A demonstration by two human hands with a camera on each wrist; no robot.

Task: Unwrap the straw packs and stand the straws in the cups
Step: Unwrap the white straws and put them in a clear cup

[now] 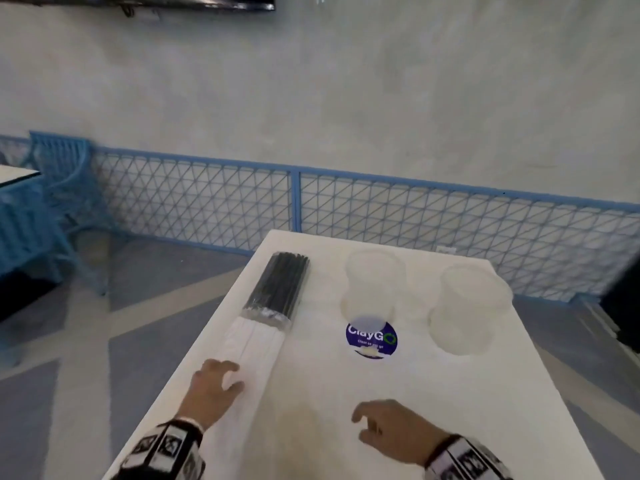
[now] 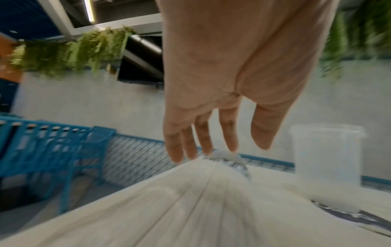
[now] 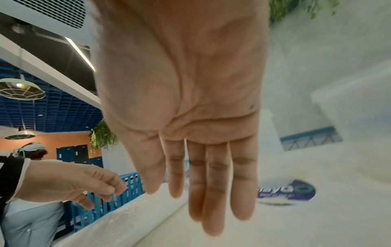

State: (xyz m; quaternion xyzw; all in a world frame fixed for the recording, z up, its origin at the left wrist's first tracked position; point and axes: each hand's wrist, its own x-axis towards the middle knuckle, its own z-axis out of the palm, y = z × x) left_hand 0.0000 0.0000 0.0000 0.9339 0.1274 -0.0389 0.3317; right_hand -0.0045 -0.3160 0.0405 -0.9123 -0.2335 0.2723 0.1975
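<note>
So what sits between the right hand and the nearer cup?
Only the round blue sticker on bare table, seen in the head view, between right hand and left cup.

On the table (image 1: 450, 393) in front of you, two straw packs lie end to end along the left edge: the near pack (image 1: 254, 344) at 11 o'clock, the far pack (image 1: 280, 284) beyond it. Two cups stand at 12 (image 1: 372, 282) and 1 o'clock (image 1: 467, 306). A round sticker (image 1: 372, 339) lies just before the 12 o'clock cup.
</note>
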